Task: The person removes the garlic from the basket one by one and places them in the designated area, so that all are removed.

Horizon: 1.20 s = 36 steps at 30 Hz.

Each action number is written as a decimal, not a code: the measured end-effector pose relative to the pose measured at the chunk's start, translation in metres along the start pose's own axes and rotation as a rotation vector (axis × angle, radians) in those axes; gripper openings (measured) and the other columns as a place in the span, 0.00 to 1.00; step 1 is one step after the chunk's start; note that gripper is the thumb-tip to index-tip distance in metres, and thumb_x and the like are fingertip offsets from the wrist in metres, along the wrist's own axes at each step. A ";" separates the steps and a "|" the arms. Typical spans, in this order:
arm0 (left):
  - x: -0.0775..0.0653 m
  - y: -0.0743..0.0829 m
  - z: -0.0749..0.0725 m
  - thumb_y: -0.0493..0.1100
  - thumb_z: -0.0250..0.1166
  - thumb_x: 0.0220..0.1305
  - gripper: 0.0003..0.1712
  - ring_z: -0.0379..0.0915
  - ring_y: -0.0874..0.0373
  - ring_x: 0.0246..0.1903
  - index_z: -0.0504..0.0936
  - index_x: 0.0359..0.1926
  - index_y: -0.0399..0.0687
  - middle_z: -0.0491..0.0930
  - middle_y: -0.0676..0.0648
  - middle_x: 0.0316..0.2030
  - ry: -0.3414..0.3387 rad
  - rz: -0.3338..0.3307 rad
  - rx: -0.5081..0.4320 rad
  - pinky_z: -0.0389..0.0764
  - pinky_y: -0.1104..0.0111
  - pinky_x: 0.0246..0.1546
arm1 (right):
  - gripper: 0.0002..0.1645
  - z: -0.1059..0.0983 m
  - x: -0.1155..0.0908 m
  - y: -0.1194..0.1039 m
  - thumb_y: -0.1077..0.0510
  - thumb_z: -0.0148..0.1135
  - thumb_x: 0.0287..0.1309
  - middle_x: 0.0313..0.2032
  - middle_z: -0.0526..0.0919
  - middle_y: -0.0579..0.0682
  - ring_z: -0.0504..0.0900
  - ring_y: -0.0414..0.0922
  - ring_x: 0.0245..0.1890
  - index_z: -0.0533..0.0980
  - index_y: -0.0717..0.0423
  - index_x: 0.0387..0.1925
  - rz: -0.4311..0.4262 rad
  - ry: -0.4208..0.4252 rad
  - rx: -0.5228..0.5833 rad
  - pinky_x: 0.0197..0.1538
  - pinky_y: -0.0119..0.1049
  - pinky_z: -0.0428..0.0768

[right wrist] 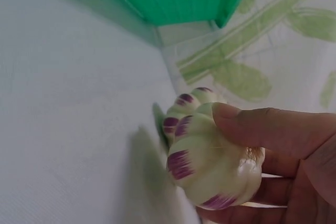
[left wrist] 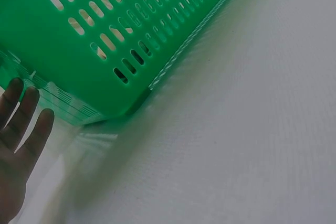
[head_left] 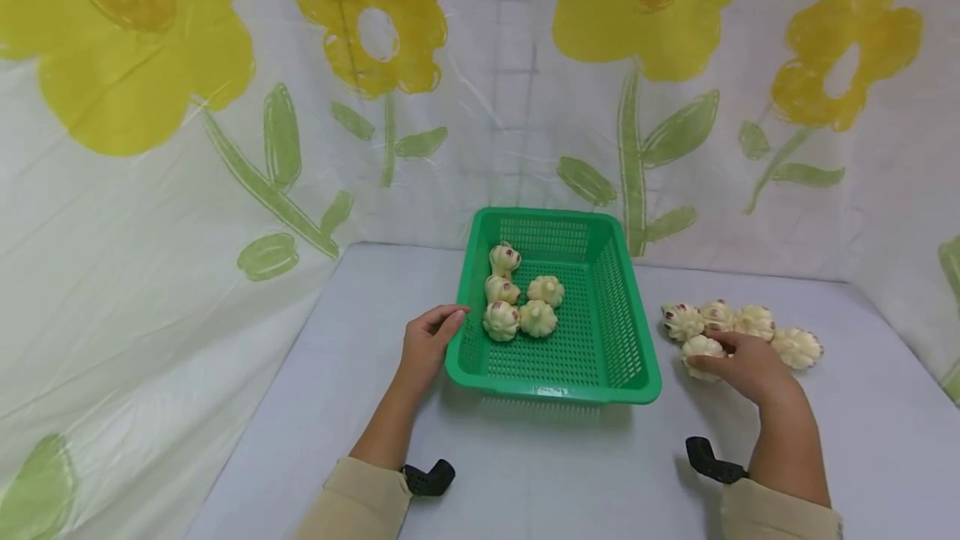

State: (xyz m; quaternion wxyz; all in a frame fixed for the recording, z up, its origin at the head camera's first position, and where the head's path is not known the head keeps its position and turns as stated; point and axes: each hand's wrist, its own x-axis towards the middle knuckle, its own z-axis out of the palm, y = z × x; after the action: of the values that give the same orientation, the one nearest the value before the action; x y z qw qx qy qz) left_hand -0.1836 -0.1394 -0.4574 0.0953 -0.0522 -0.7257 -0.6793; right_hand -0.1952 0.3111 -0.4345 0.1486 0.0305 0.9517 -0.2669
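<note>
My right hand (head_left: 750,361) pinches a garlic bulb (head_left: 702,357) between thumb and fingers, to the right of the basket. In the right wrist view this garlic bulb (right wrist: 215,161) shows purple-streaked cloves, with the thumb on its upper side. Another bulb is partly hidden behind it. My left hand (head_left: 430,344) is at the left rim of the green basket (head_left: 555,394), its fingertips touching the rim. The left wrist view shows three fairly straight fingers (left wrist: 38,135) beside the basket's outer wall. Several garlic bulbs (head_left: 537,318) lie in the basket's left half.
More garlic bulbs (head_left: 753,322) sit in a row on the white table (head_left: 525,473), just beyond and beside my right hand. A white curtain (head_left: 480,148) with painted yellow flowers hangs behind the table. Black wrist cameras (head_left: 430,478) are on both wrists.
</note>
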 end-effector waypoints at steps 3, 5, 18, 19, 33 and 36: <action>0.000 0.001 0.000 0.40 0.62 0.69 0.14 0.77 0.67 0.45 0.84 0.47 0.33 0.83 0.33 0.47 0.000 0.008 -0.005 0.77 0.73 0.47 | 0.56 0.001 0.001 -0.001 0.30 0.61 0.58 0.65 0.61 0.77 0.65 0.74 0.61 0.56 0.65 0.73 0.002 -0.006 0.008 0.51 0.66 0.73; 0.001 0.000 0.000 0.40 0.62 0.69 0.14 0.77 0.67 0.45 0.84 0.47 0.33 0.83 0.33 0.47 -0.005 0.015 -0.007 0.77 0.74 0.48 | 0.57 0.002 0.002 -0.002 0.30 0.60 0.58 0.66 0.61 0.77 0.64 0.74 0.61 0.56 0.65 0.73 0.005 -0.010 0.012 0.52 0.66 0.73; 0.002 0.000 0.002 0.39 0.62 0.69 0.14 0.78 0.68 0.44 0.84 0.47 0.31 0.83 0.32 0.47 -0.004 0.023 -0.006 0.77 0.74 0.47 | 0.56 0.006 0.003 -0.007 0.28 0.59 0.57 0.64 0.66 0.74 0.68 0.72 0.60 0.60 0.66 0.70 -0.012 -0.020 -0.004 0.49 0.63 0.75; 0.001 0.000 0.002 0.39 0.62 0.69 0.13 0.78 0.68 0.44 0.84 0.47 0.31 0.83 0.32 0.47 0.000 0.024 -0.004 0.77 0.74 0.47 | 0.56 0.007 0.004 -0.007 0.28 0.59 0.57 0.63 0.67 0.74 0.68 0.71 0.59 0.61 0.66 0.70 -0.017 -0.018 -0.007 0.49 0.63 0.76; 0.001 0.000 0.002 0.38 0.62 0.69 0.13 0.78 0.68 0.43 0.84 0.46 0.31 0.84 0.33 0.46 0.015 0.025 0.007 0.77 0.74 0.46 | 0.53 0.011 0.006 -0.009 0.28 0.55 0.60 0.62 0.69 0.73 0.70 0.70 0.58 0.64 0.67 0.67 -0.031 -0.011 -0.012 0.48 0.62 0.77; 0.001 -0.001 0.001 0.39 0.62 0.69 0.13 0.78 0.68 0.44 0.84 0.47 0.32 0.83 0.33 0.46 0.010 0.015 0.005 0.77 0.74 0.47 | 0.53 0.010 0.004 -0.011 0.28 0.55 0.61 0.62 0.68 0.73 0.70 0.70 0.58 0.64 0.67 0.67 -0.027 -0.012 -0.006 0.48 0.62 0.76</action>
State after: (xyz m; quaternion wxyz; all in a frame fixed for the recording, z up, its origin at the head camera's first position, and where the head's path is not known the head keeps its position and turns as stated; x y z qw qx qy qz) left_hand -0.1853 -0.1387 -0.4583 0.1038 -0.0541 -0.7265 -0.6771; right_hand -0.1981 0.2965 -0.4389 0.1508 0.0158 0.9519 -0.2662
